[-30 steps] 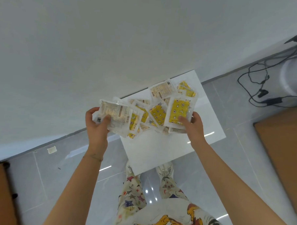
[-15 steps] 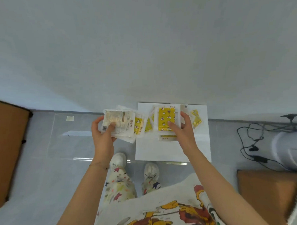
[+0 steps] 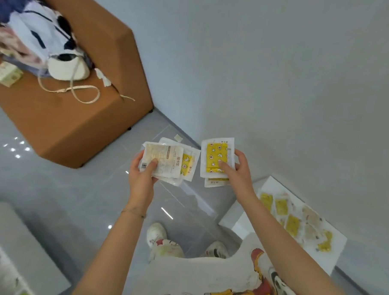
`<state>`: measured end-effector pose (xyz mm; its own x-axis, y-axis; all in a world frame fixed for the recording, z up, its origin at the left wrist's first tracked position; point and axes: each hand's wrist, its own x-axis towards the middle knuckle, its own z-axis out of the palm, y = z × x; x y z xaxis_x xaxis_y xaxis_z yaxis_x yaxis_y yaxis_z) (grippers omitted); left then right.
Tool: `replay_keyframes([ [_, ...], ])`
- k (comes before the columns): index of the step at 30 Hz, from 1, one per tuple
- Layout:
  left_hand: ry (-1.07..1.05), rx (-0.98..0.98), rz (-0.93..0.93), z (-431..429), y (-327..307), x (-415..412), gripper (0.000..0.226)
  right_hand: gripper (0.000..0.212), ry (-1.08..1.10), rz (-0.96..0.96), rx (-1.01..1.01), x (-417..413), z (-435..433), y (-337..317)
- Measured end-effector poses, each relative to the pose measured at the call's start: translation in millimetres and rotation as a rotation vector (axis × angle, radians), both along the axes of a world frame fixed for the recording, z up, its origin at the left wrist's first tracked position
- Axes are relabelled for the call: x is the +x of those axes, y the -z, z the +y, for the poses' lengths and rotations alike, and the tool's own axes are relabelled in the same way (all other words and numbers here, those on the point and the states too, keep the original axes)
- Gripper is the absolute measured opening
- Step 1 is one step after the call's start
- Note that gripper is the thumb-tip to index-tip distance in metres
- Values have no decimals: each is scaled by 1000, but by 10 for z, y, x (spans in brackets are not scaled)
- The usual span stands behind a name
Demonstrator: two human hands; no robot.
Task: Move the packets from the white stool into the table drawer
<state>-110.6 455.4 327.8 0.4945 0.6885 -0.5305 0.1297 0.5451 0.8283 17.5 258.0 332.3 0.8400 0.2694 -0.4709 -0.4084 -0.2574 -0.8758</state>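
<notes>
The left hand (image 3: 143, 178) is gripping a fanned stack of white plastic packets (image 3: 169, 160), thumb pressing on the top packet's printed label face and fingers curling beneath; a yellow patterned packet is showing at the stack's right edge. The right hand (image 3: 238, 171) is pinching a second, smaller stack of white-bordered yellow star-patterned packets (image 3: 216, 158), thumb lying on the top face and fingers wrapping behind. The two stacks are sitting just beside each other without touching, both being held in the air above the glossy grey tiled floor (image 3: 64, 197). The white square stool (image 3: 331, 253) is standing to the lower right of the right hand, against the pale grey wall (image 3: 281, 73), and is carrying more yellow and white packets (image 3: 295, 218) lying flat across its top; these are blurred. A brown upholstered bench (image 3: 78, 124) is standing well apart from the stool, to the upper left, bearing a white strapped handbag (image 3: 67, 68) and a heap of clothing (image 3: 27, 28). The person's white shoes (image 3: 156, 233) are standing on the floor below the hands. The table drawer is not in view.
</notes>
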Motion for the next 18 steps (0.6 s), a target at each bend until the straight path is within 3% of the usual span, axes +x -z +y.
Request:
replay_keyframes([
  [9, -319, 12, 17, 1436, 7, -1211, 38, 56, -233, 24, 10, -619, 1918, -15],
  [18, -578, 9, 15, 2276, -2, -2066, 39, 42, -450, 27, 6, -1219, 3300, -97],
])
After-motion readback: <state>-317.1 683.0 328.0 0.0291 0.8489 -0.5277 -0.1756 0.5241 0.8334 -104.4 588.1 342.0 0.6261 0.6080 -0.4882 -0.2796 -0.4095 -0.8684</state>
